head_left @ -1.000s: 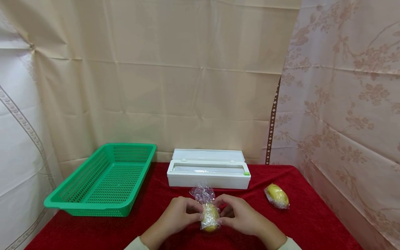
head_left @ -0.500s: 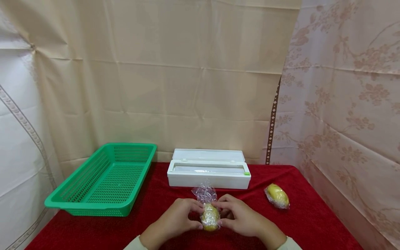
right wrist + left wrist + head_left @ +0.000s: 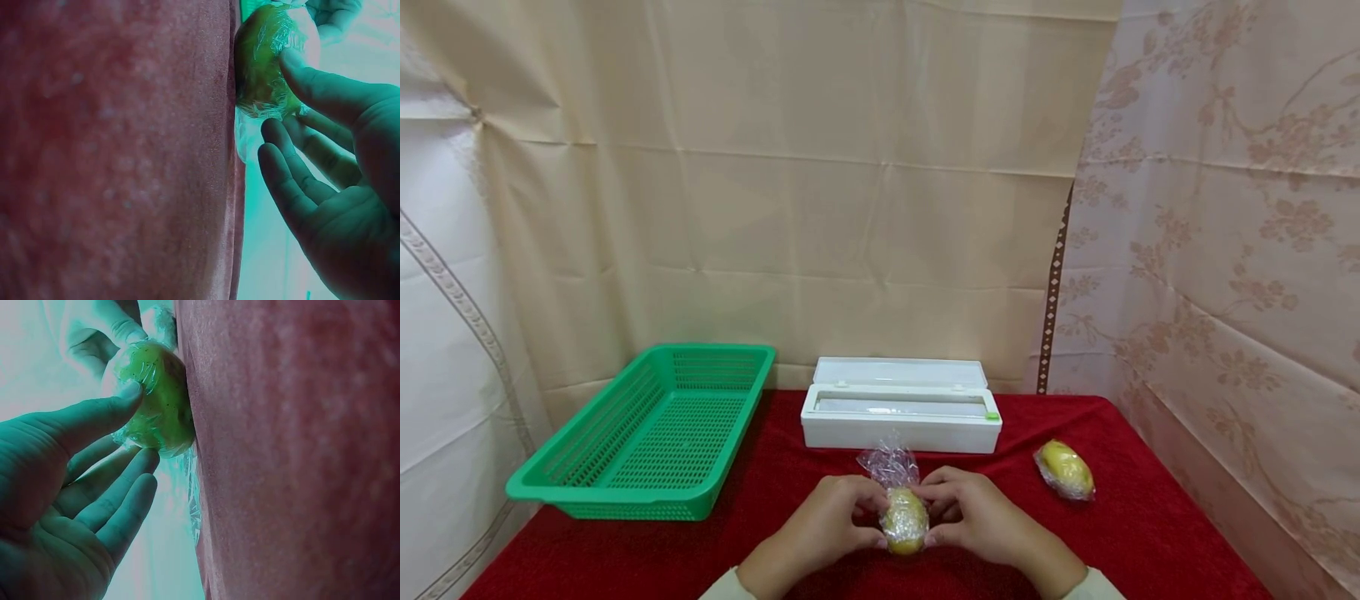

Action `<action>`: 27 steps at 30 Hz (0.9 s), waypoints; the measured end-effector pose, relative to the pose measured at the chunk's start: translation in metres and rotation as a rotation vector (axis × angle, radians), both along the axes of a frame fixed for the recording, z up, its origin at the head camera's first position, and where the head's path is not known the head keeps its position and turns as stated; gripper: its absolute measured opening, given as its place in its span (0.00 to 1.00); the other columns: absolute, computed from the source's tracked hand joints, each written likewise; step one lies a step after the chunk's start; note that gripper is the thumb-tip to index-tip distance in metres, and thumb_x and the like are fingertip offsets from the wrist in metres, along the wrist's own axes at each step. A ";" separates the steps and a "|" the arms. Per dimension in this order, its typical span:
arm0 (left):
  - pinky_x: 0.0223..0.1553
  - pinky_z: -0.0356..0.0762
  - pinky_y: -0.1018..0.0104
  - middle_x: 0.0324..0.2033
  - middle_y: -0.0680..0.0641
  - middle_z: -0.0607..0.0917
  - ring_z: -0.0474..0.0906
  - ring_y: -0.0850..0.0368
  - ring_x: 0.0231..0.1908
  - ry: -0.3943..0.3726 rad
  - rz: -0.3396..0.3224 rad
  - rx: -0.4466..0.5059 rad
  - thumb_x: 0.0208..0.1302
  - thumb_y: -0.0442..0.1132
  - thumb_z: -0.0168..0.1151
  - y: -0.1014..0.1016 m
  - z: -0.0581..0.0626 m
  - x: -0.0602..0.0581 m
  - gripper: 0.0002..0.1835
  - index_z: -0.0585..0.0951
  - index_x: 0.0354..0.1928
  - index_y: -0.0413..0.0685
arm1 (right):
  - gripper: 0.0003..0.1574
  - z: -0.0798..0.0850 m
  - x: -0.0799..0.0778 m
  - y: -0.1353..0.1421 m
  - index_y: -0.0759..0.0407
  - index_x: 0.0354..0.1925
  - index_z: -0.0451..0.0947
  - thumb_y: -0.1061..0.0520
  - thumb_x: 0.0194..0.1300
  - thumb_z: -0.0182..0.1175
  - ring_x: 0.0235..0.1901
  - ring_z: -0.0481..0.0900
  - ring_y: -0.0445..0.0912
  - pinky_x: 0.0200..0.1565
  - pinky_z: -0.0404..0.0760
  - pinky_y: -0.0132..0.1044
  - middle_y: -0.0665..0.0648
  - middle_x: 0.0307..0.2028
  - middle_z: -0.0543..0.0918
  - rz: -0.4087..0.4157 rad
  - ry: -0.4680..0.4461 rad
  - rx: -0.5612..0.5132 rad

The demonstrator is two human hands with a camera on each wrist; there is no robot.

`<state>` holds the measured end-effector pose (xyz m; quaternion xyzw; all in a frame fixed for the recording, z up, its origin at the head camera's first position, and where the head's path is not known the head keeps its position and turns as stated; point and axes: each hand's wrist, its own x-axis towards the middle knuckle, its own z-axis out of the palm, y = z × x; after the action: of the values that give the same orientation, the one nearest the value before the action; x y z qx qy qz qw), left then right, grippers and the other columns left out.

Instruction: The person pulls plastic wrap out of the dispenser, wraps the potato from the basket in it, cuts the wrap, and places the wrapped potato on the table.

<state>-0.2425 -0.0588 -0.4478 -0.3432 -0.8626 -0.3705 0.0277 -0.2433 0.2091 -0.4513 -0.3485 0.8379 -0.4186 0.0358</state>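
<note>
A yellow, oval mango (image 3: 906, 525) in crinkled clear cling film stands on the red cloth in front, between both hands. Its loose film end (image 3: 891, 463) fans out on the far side. My left hand (image 3: 835, 518) holds the mango's left side, its thumb (image 3: 125, 397) on the film and index finger farther back. My right hand (image 3: 973, 515) holds the opposite side likewise, with the thumb (image 3: 297, 65) against the wrapped surface. In both wrist views the other fingers spread loosely below the fruit (image 3: 159, 403).
A white cling film box (image 3: 901, 435) with its lid raised stands behind the hands. Another wrapped mango (image 3: 1065, 469) lies to the right. At the left is a green plastic basket (image 3: 617, 495). Curtains hang behind and beside the red-covered table (image 3: 1150, 517).
The fingers of both hands have shifted slightly around the wrapped mango, and its film end has moved a little. The box, basket and other mango have stayed put.
</note>
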 end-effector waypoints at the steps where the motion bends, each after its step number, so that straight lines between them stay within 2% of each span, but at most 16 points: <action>1: 0.39 0.84 0.74 0.38 0.57 0.89 0.84 0.71 0.37 -0.014 0.000 0.006 0.49 0.37 0.84 0.000 0.000 0.000 0.15 0.90 0.39 0.53 | 0.35 0.000 0.000 0.000 0.59 0.63 0.82 0.56 0.58 0.77 0.43 0.86 0.41 0.43 0.87 0.36 0.54 0.54 0.82 -0.005 0.002 -0.001; 5: 0.38 0.84 0.74 0.38 0.58 0.90 0.85 0.71 0.36 -0.043 0.003 0.014 0.50 0.37 0.83 0.000 0.000 0.000 0.15 0.90 0.41 0.52 | 0.31 0.001 -0.001 0.001 0.55 0.59 0.85 0.51 0.58 0.78 0.45 0.86 0.41 0.44 0.87 0.35 0.50 0.51 0.85 -0.028 0.042 0.027; 9: 0.36 0.83 0.75 0.38 0.57 0.92 0.86 0.72 0.35 -0.039 0.013 0.001 0.50 0.36 0.83 0.001 0.003 0.002 0.15 0.92 0.42 0.52 | 0.27 0.001 -0.001 0.000 0.50 0.55 0.88 0.46 0.58 0.77 0.49 0.84 0.38 0.48 0.84 0.32 0.44 0.48 0.87 -0.060 0.136 0.111; 15: 0.36 0.83 0.75 0.38 0.58 0.92 0.85 0.72 0.35 -0.030 0.025 -0.033 0.51 0.37 0.82 0.001 0.005 0.003 0.14 0.92 0.42 0.52 | 0.26 0.002 -0.001 -0.002 0.49 0.53 0.89 0.46 0.56 0.78 0.48 0.84 0.35 0.50 0.84 0.33 0.42 0.46 0.88 -0.084 0.281 0.211; 18: 0.39 0.84 0.73 0.38 0.59 0.91 0.85 0.71 0.37 -0.031 0.022 -0.042 0.51 0.37 0.82 0.000 0.006 0.004 0.14 0.91 0.42 0.52 | 0.23 0.004 0.000 -0.002 0.46 0.50 0.90 0.47 0.54 0.80 0.44 0.85 0.34 0.47 0.84 0.33 0.40 0.44 0.88 -0.082 0.260 0.203; 22: 0.43 0.83 0.70 0.37 0.59 0.88 0.83 0.69 0.39 0.004 0.048 -0.094 0.50 0.40 0.81 -0.001 0.008 0.006 0.16 0.89 0.43 0.50 | 0.20 0.009 0.001 0.002 0.47 0.47 0.88 0.49 0.55 0.80 0.38 0.84 0.33 0.41 0.84 0.31 0.40 0.39 0.88 -0.071 0.180 0.163; 24: 0.42 0.81 0.70 0.37 0.59 0.86 0.80 0.68 0.38 0.025 0.072 -0.135 0.49 0.43 0.80 -0.001 0.009 0.008 0.19 0.86 0.44 0.52 | 0.18 0.012 0.001 0.005 0.48 0.46 0.87 0.51 0.57 0.78 0.37 0.84 0.34 0.41 0.84 0.32 0.41 0.38 0.88 -0.072 0.188 0.160; 27: 0.43 0.80 0.66 0.42 0.58 0.83 0.78 0.65 0.40 0.101 0.096 -0.216 0.48 0.48 0.78 0.001 0.013 0.015 0.23 0.80 0.47 0.56 | 0.18 0.015 0.002 0.007 0.48 0.50 0.85 0.54 0.61 0.74 0.38 0.82 0.37 0.42 0.84 0.34 0.43 0.39 0.86 -0.092 0.238 0.187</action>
<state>-0.2275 -0.0576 -0.4346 -0.3210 -0.9105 -0.2557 0.0517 -0.2413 0.2161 -0.4364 -0.3520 0.8866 -0.2958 -0.0509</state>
